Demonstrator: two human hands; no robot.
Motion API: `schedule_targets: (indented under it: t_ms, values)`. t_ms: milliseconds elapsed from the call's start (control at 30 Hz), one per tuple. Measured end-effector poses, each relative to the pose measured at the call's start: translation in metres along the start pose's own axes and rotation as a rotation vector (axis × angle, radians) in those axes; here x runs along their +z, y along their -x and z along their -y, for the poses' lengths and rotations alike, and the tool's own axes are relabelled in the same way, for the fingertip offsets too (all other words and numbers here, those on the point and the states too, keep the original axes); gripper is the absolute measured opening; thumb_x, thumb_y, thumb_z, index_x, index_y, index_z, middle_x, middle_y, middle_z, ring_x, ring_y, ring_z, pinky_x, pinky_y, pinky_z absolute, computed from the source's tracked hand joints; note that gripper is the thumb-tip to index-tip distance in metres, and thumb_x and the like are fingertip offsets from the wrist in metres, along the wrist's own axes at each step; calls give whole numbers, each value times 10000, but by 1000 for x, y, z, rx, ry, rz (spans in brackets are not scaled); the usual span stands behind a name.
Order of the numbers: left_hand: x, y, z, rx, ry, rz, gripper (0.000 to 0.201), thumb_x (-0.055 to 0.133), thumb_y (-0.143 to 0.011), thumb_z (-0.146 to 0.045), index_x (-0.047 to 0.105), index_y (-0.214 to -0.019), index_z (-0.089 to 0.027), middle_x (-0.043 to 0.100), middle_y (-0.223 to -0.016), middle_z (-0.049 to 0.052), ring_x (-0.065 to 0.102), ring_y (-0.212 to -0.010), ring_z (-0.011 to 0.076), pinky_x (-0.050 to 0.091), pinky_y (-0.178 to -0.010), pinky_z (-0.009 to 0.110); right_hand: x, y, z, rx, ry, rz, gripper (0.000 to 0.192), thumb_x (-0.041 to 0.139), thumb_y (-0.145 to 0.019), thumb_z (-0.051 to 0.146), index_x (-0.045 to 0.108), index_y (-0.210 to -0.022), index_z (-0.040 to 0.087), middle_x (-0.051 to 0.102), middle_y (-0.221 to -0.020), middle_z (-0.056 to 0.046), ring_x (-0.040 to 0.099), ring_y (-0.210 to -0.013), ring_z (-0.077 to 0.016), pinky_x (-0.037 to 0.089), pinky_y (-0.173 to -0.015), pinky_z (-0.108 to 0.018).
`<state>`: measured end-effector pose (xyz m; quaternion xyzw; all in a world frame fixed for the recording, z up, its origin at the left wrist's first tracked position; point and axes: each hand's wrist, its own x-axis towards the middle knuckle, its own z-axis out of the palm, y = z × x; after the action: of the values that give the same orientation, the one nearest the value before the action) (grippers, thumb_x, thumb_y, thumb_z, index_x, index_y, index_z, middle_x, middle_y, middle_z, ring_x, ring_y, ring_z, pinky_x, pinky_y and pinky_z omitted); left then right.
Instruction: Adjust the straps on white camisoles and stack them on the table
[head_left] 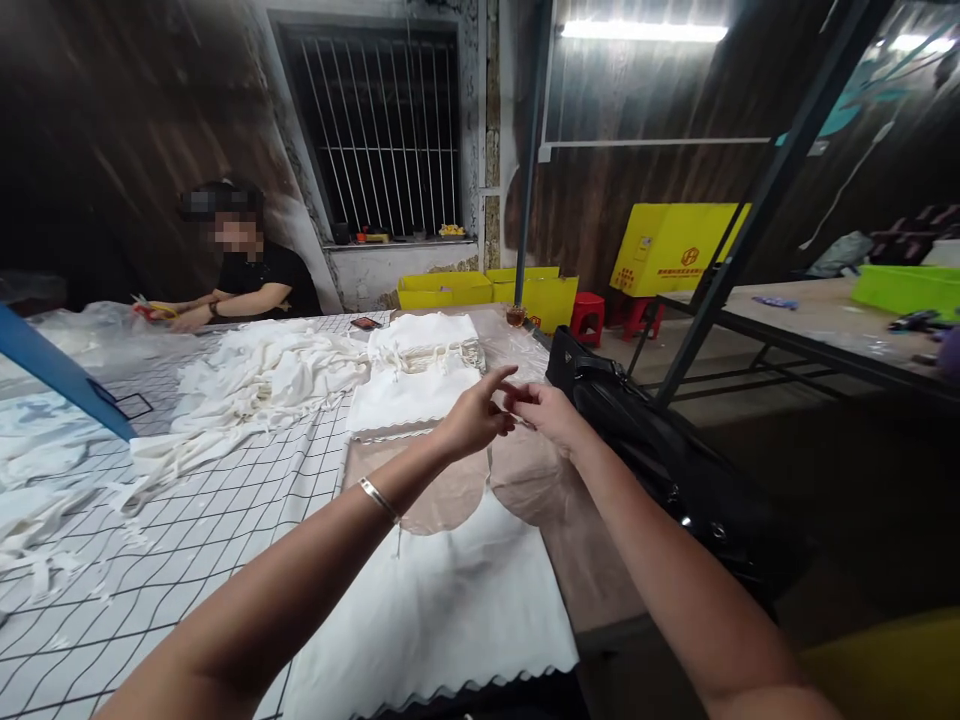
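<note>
A white sleeveless garment point(442, 590) with a scalloped hem lies spread in front of me. One of its thin straps point(490, 468) runs up toward my hands. My left hand point(480, 410), with a silver bangle on its wrist, has its index finger stretched out and its other fingers curled in around the strap's upper end. Close against it, my right hand point(547, 415) has thumb and fingers drawn together; what they pinch is too small to make out. Just beyond lies a neat stack of white garments point(420, 385).
A loose heap of white garments point(277, 365) covers the checked cloth point(300, 490) at left. A black bag point(630, 410) sits at the table's right edge. A blue bar point(67, 370) slants in at left. Across the table a person point(259, 265) holds scissors point(154, 311). A glass point(515, 316) stands behind.
</note>
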<state>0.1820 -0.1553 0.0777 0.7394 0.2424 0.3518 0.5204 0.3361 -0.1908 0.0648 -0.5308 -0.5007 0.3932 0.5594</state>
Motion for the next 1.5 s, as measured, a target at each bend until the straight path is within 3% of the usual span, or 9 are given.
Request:
schedule_targets:
  t_ms: [167, 300, 400, 600, 733, 800, 900, 1100, 1500]
  values:
    - [1, 4, 1, 0, -83, -88, 808, 584, -688, 34, 389, -1407, -279, 544, -1187, 74, 618, -578, 39, 510, -565, 186, -13, 10, -1, -128, -114, -28, 412, 825, -585, 449, 679, -859, 178, 648, -801, -15, 535, -674, -120, 445, -661, -289]
    - [2, 7, -1, 18, 51, 62, 776, 585, -714, 9, 377, -1401, -286, 547, -1127, 61, 661, -648, 85, 549, -626, 236, -20, 19, -4, 32, -143, 219, 554, 815, -637, 497, 657, -1082, 208, 678, -945, -34, 613, -864, -157, 457, -807, -327]
    - [3, 9, -1, 23, 105, 117, 734, 617, -726, -28, 396, -1380, -276, 554, -1106, 62, 659, -638, 90, 553, -611, 241, -20, 16, -12, 144, -116, 392, 528, 791, -631, 569, 684, -939, 154, 665, -803, -38, 603, -757, -158, 447, -750, -331]
    - [1, 6, 6, -8, -20, 10, 632, 648, -704, -23, 540, -1289, -238, 633, -1054, 56, 652, -620, 89, 532, -627, 229, -14, 31, 3, -292, 169, 22, 380, 765, -661, 555, 671, -726, 193, 638, -752, -26, 578, -783, -182, 445, -838, -379]
    - [-1, 2, 7, 67, -301, -67, 166, 670, -722, -63, 753, -819, -169, 684, -762, 38, 643, -677, 144, 502, -689, 239, -14, 54, 21, -487, 279, 76, 367, 749, -717, 530, 695, -932, 239, 663, -1014, -53, 582, -1000, -219, 425, -959, -392]
    - [-2, 1, 4, 151, -337, -97, 101, 699, -738, -118, 768, -733, -191, 702, -804, 55, 657, -767, 170, 500, -752, 248, -17, 58, 18, -401, 173, -3, 445, 720, -720, 594, 668, -964, 225, 659, -999, -56, 584, -960, -207, 446, -921, -373]
    - [-4, 2, 1, 213, -310, -158, 95, 718, -753, -166, 787, -778, -226, 716, -939, 66, 667, -862, 183, 502, -808, 255, -19, 53, 3, -166, 67, -94, 524, 670, -691, 704, 651, -763, 186, 639, -772, -42, 562, -778, -178, 460, -808, -347]
    - [-5, 4, -1, 185, -350, -146, 194, 686, -773, -100, 795, -880, -219, 722, -997, 69, 675, -905, 184, 507, -844, 261, -2, 44, -14, -29, -21, 36, 578, 716, -627, 700, 733, -848, 166, 673, -847, -56, 550, -803, -168, 419, -757, -306]
    - [1, 6, 13, 24, -250, -97, 125, 707, -759, -145, 802, -826, -190, 730, -966, 73, 680, -853, 178, 525, -809, 242, 10, 55, -23, 198, -255, 375, 431, 836, -590, 514, 670, -782, 165, 524, -658, 33, 404, -592, -85, 343, -596, -235]
